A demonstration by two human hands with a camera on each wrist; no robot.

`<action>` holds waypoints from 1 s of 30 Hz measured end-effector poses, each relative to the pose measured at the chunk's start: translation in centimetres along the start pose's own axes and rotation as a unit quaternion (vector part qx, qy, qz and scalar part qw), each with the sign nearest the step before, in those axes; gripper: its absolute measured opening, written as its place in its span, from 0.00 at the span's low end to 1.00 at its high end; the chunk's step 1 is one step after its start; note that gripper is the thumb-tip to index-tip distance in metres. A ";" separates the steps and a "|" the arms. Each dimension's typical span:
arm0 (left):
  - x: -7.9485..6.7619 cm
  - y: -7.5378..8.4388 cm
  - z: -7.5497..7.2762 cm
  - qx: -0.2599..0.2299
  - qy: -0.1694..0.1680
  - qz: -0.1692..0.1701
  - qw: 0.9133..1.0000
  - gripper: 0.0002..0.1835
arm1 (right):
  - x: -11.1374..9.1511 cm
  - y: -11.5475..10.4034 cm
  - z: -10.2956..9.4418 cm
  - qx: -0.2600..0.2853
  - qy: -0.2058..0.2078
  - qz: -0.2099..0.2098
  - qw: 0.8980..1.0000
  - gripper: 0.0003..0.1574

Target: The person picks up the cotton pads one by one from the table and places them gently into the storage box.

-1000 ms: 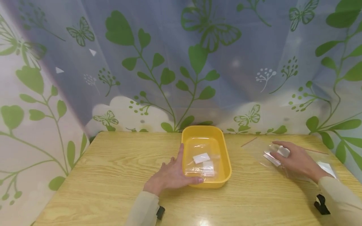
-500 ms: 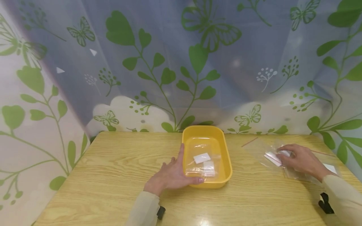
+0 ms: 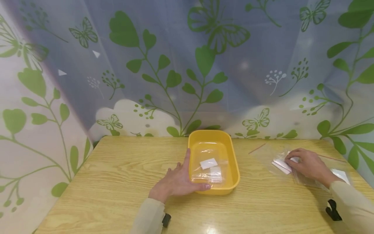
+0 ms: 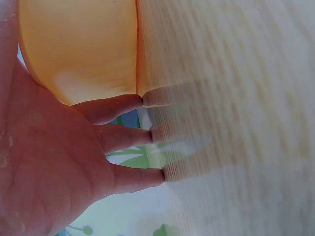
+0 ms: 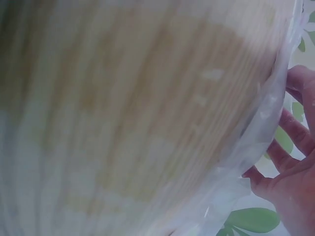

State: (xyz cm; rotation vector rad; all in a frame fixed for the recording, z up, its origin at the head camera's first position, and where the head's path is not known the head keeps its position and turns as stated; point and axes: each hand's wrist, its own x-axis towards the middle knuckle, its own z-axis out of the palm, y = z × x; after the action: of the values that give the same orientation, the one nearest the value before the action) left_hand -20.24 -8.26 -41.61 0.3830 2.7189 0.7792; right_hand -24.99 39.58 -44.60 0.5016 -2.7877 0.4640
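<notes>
My left hand [image 3: 178, 182] rests against the near left corner of a yellow plastic bin [image 3: 235, 162], its thumb along the near rim and its index finger up the left side. In the left wrist view, the other fingers [image 4: 140, 178] stretch straight down to the tabletop beside the bin wall. Inside the bin lie clear zip bags [image 3: 201, 152] with white labels. To the right, my right hand [image 3: 311, 165] pinches a clear zip bag [image 3: 295, 159] between thumb and index finger, at a pile of such bags. The right wrist view shows fingertips at the bag's plastic [image 5: 268, 110].
Around the right hand, more clear bags overlap on the wooden table [image 3: 117, 182], one with a white label [image 3: 340, 175] and one with a red zip strip [image 3: 257, 148]. A leaf-patterned curtain [image 3: 163, 65] hangs behind the table's back edge.
The right hand has shifted slightly right across the bags, and its thumb and index finger have closed together on the plastic. The left hand and the bin have stayed put.
</notes>
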 end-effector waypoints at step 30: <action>-0.1 -0.1 0.0 -0.002 0.003 -0.006 1.000 0.74 | 0.6 -5.4 -0.4 0.047 0.108 -0.054 0.992 0.15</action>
State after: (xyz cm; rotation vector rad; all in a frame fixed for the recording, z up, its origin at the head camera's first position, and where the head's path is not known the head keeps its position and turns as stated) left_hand -20.20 -8.35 -41.68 0.3626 2.7215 0.7828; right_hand -23.43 34.73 -42.64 0.5818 -2.5276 0.5905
